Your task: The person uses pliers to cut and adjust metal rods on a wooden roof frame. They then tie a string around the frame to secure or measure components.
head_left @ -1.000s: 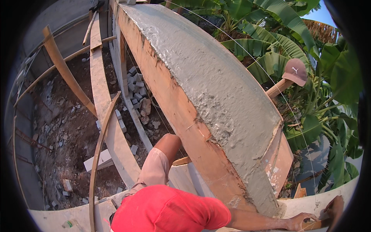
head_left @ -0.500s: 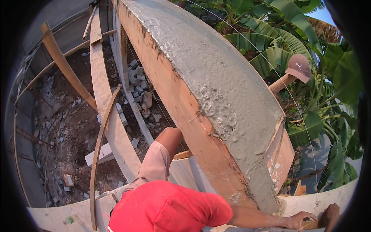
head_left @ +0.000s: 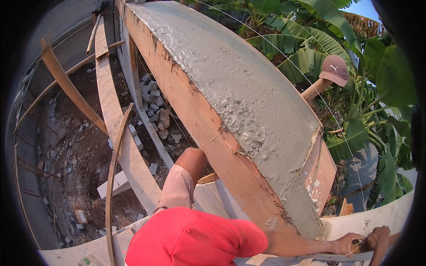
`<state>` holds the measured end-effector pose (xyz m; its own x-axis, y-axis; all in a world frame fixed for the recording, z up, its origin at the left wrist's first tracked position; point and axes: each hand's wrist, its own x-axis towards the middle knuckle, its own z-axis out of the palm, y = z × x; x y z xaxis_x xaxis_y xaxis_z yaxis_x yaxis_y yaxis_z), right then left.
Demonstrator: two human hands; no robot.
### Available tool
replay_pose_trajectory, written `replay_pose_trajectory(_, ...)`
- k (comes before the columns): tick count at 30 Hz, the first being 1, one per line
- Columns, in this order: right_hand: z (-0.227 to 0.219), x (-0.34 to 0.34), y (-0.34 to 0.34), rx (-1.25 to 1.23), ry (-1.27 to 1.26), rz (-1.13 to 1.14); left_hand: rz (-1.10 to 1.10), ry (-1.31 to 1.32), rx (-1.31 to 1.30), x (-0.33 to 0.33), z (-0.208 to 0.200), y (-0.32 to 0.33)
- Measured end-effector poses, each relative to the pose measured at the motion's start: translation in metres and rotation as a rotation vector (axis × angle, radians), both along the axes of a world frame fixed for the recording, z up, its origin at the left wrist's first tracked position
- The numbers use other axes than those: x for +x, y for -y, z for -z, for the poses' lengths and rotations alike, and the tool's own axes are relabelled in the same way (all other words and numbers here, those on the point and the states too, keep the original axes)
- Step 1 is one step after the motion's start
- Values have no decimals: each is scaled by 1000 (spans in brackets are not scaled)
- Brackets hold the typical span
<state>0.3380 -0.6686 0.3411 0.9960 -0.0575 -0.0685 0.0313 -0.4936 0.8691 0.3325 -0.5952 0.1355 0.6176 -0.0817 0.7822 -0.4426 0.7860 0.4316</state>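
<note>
From the red sleeve along the lower edge, my left arm stretches to the far right. At its end my left hand is closed, with the dark end of something too small to name at its fingers. Right beside it, my right hand is closed with bent fingers. What lies in either hand is mostly hidden, though a thin pale strand shows under them. Both are low over the pale wall ledge. A taut string runs down toward them. Wet grey concrete fills the form, edged by a plywood board.
My bent knee is against the plywood side. Long planks and a thin wooden strip span a lower dirt floor with grey blocks. A brown cap hangs on a post before banana leaves.
The view has shifted slightly, carrying the slab a little leftward. Both my hands sit higher in the picture and closer together, and more of my right hand's fingers shows.
</note>
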Motion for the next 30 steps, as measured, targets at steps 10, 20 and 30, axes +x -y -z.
replay_pose_trajectory(10, -9, -59, -26, 209, 172, -347, 172, -43, 210, 2, -5, 4)
replay_pose_trajectory(20, 73, -126, 15, 1627, 1490, -724, 172, -13, 179, 2, -14, -2)
replay_pose_trajectory(30, 74, -109, 61, 1818, 984, -434, 251, -63, 203, 5, -9, 6)
